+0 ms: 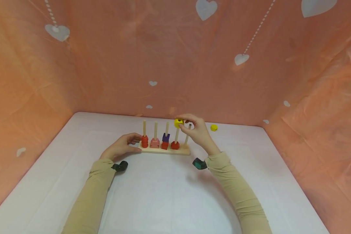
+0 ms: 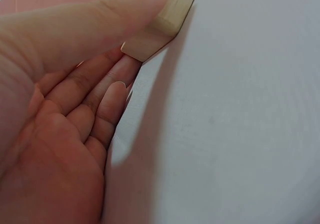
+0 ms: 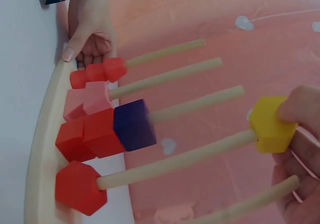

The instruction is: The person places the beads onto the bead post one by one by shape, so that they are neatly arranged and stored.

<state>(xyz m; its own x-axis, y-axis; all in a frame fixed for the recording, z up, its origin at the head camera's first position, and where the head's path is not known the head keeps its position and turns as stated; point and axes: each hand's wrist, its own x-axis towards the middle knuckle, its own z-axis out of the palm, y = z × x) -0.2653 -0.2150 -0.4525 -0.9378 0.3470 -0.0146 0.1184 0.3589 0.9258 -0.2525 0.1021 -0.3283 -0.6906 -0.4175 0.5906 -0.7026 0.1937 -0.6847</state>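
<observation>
A wooden peg stacker, its base [image 1: 165, 151] on the white table, carries a row of upright pegs. My left hand [image 1: 122, 146] grips the base's left end, thumb on top and fingers at the far side and end. My right hand [image 1: 197, 130] pinches a yellow hexagonal bead [image 3: 272, 124] at the tip of the fourth peg [image 3: 180, 160]. A red hexagonal bead [image 3: 81, 188] sits at that peg's foot. Left of it, a purple cube [image 3: 134, 125] tops red cubes [image 3: 103, 132]. Pink beads [image 1: 154, 143] and red-orange beads [image 1: 144, 141] fill the lower parts of the two leftmost pegs.
Another yellow bead [image 1: 214, 127] lies on the table [image 1: 152, 195] beyond my right hand. The rightmost peg [image 1: 188, 134] bears no bead. Orange cloth with white hearts [image 1: 175, 65] hangs behind the table and at both sides.
</observation>
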